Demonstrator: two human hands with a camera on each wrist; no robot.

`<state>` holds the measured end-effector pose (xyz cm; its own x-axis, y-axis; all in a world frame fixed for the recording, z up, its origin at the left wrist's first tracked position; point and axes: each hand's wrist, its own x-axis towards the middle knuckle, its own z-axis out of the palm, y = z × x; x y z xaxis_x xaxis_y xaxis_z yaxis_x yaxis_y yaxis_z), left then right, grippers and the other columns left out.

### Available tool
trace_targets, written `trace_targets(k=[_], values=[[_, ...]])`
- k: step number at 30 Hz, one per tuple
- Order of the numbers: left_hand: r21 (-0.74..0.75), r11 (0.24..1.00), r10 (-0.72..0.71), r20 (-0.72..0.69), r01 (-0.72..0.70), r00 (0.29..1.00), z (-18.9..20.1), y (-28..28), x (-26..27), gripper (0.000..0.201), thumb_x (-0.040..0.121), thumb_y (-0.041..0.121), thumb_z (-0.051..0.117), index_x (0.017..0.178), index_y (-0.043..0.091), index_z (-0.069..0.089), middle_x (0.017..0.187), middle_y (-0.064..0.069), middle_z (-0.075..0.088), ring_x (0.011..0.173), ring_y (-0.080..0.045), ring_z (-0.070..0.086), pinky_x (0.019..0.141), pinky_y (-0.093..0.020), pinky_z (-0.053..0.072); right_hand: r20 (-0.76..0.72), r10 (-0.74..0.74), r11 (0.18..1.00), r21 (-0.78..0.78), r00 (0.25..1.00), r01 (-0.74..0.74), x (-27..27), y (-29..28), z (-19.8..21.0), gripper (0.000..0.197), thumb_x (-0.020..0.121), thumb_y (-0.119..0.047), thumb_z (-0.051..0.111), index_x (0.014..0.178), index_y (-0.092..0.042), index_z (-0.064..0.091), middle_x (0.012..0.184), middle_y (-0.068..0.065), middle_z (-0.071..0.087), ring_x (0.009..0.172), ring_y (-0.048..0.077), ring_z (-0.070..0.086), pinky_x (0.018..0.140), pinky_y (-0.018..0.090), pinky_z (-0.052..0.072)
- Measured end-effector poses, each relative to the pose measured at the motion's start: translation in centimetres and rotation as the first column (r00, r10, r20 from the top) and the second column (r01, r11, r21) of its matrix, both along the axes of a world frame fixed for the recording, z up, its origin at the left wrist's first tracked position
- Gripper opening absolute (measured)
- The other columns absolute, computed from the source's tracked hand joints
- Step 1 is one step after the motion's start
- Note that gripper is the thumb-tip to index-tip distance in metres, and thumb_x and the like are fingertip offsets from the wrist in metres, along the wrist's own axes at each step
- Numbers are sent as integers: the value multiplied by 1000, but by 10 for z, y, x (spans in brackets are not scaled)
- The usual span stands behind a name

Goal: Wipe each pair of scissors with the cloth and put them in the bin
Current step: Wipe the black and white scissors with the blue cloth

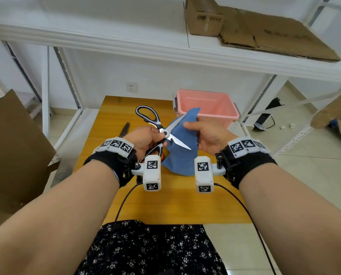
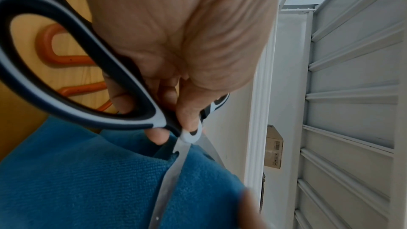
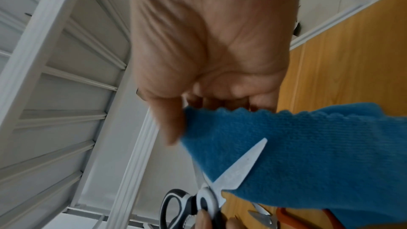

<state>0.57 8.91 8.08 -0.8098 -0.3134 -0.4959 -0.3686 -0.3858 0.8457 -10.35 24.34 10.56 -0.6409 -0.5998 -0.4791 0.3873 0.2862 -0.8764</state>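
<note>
My left hand (image 1: 145,135) grips black-and-white kitchen scissors (image 1: 164,133) near the pivot and lower handle, above the wooden table (image 1: 116,112). The blades are spread apart. My right hand (image 1: 207,133) pinches a blue cloth (image 1: 181,157) around the upper blade, while the lower blade lies bare across the cloth. The left wrist view shows the left hand (image 2: 187,107), the scissors (image 2: 141,104) and the cloth (image 2: 88,180). The right wrist view shows the right hand (image 3: 187,111), the cloth (image 3: 308,145) and the bare blade (image 3: 240,168). A pink bin (image 1: 205,104) stands at the table's back right.
Orange-handled scissors (image 2: 66,58) lie on the table under my hands. A dark pair (image 1: 125,129) lies at the table's left edge. A white shelf (image 1: 126,42) overhangs the table. Cardboard (image 1: 10,145) leans at the left. Two black cables run from the wrists toward me.
</note>
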Motion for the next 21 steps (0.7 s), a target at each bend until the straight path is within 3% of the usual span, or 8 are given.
trace_targets(k=[2, 3, 6, 9, 13, 16, 18, 21], values=[[2, 1000, -1, -1, 1, 1000, 0, 0, 0, 20, 97, 2, 54, 80, 12, 49, 75, -7, 67, 62, -17, 64, 47, -22, 50, 59, 21, 1000, -8, 998, -21, -5, 2, 0, 58, 97, -52, 48, 131, -6, 54, 116, 14, 63, 108, 30, 59, 99, 44, 47], [-2, 1000, -8, -2, 8, 1000, 0, 0, 0, 21, 97, 2, 54, 80, 12, 49, 72, -7, 68, 62, -16, 65, 46, -23, 50, 73, 29, 999, -17, 997, -28, -4, 3, 1, 57, 96, -55, 46, 122, -6, 59, 107, 12, 65, 101, 29, 62, 96, 44, 48], [-33, 999, -42, 3, 42, 999, 1, 1, -1, 20, 97, 3, 55, 81, 13, 48, 73, -7, 69, 64, -17, 66, 51, -26, 51, 32, -31, 999, -21, 999, 32, -4, 0, -7, 19, 101, -24, 46, 106, -11, 59, 90, 6, 60, 78, 20, 57, 74, 35, 47], [-50, 996, -72, -17, 71, 997, 1, 2, -2, 23, 96, 3, 55, 81, 16, 45, 76, -9, 67, 69, -21, 64, 59, -30, 45, -98, -42, 999, 5, 994, 43, -2, -3, -16, 19, 98, 4, 41, 105, -6, 55, 88, 10, 58, 75, 22, 57, 70, 34, 50], [-118, 987, -113, -48, 106, 992, 4, 7, -3, 22, 94, 0, 56, 82, 14, 45, 74, -13, 66, 74, -27, 64, 55, -30, 41, -144, -34, 999, 32, 989, 39, 4, -4, -23, 20, 97, 4, 47, 91, -10, 59, 87, 10, 61, 77, 23, 60, 74, 37, 52], [-151, 981, -127, -54, 118, 990, 5, 9, -4, 22, 93, -3, 57, 82, 13, 45, 73, -17, 66, 82, -31, 60, 56, -32, 38, -188, -12, 999, 39, 982, 19, 6, -2, -25, 15, 98, 0, 51, 87, -8, 59, 82, 9, 60, 72, 21, 59, 69, 33, 51], [-160, 979, -136, -50, 126, 989, 5, 11, -4, 23, 93, -3, 57, 81, 13, 44, 74, -19, 65, 80, -31, 59, 52, -31, 37, -218, -11, 999, 42, 976, 21, 9, -3, -24, 11, 97, -2, 54, 88, -6, 58, 80, 8, 60, 70, 20, 59, 64, 31, 51], [-152, 979, -148, -49, 139, 988, 5, 14, -3, 24, 94, -4, 54, 81, 13, 43, 76, -18, 64, 69, -27, 61, 48, -28, 38, -205, -57, 997, 31, 977, 65, 9, -3, -27, 9, 95, 0, 56, 90, -7, 60, 83, 8, 62, 72, 20, 61, 67, 32, 52]])
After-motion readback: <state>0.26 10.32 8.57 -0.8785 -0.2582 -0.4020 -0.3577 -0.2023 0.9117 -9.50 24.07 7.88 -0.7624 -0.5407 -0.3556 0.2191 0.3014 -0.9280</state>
